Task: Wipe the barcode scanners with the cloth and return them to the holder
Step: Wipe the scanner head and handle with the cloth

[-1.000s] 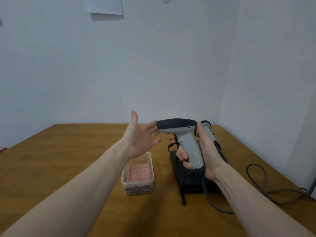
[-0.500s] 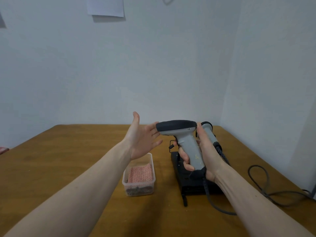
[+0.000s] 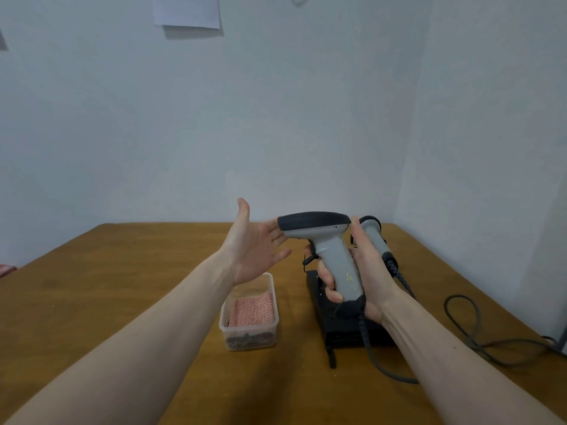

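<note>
We've one head cam only, looking forward and slightly down over the surface (image 3: pixel 92 302), arm's-reach close, facing the wall (image 3: pixel 245 118) corner.

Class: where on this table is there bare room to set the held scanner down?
Bare wood lies left of the cloth tub and along the table's near edge. Crowded: around the black holder and the looped cable to its right.

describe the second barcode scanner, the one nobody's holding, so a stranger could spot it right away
On the wooden table, near its far right corner, sits a black holder. The second scanner rises behind it, just past the right hand. Unlike the scanner in that hand's grip, it is untouched and mostly hidden.
</note>
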